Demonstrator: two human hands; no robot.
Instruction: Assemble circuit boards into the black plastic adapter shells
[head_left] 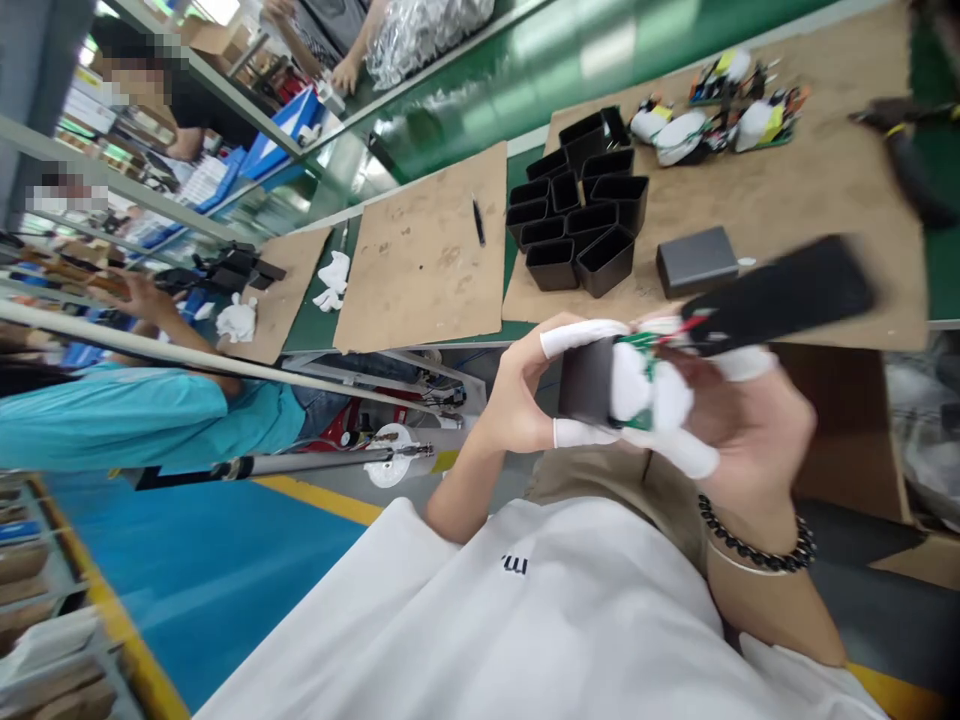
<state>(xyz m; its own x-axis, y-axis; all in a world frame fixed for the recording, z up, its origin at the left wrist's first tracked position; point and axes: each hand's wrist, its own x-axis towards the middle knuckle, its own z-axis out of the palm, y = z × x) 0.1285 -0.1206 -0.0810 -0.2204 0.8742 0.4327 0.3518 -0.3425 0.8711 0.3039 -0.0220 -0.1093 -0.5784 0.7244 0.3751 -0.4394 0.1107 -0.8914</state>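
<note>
My left hand (521, 395), white covers on thumb and finger, is closed around a small black plastic case (586, 382). In my right hand (761, 425), also with white finger covers, is a circuit board (651, 392) with white padding and green edges. The board meets the case's opening; how deep it sits inside I cannot tell. Red wires join it to a flat black panel (784, 295), which is blurred and sticks out above my right hand. Nearest on the bench lie a closed dark grey box (697, 262) and several open black cases (577, 210).
Several circuit boards (720, 125) lie at the back of the cardboard-covered bench (825, 190). Pliers (904, 150) rest at right, a black pen-like tool (478, 222) on the left cardboard. A co-worker in a turquoise shirt (150, 405) works at left; others sit across the green conveyor (442, 125).
</note>
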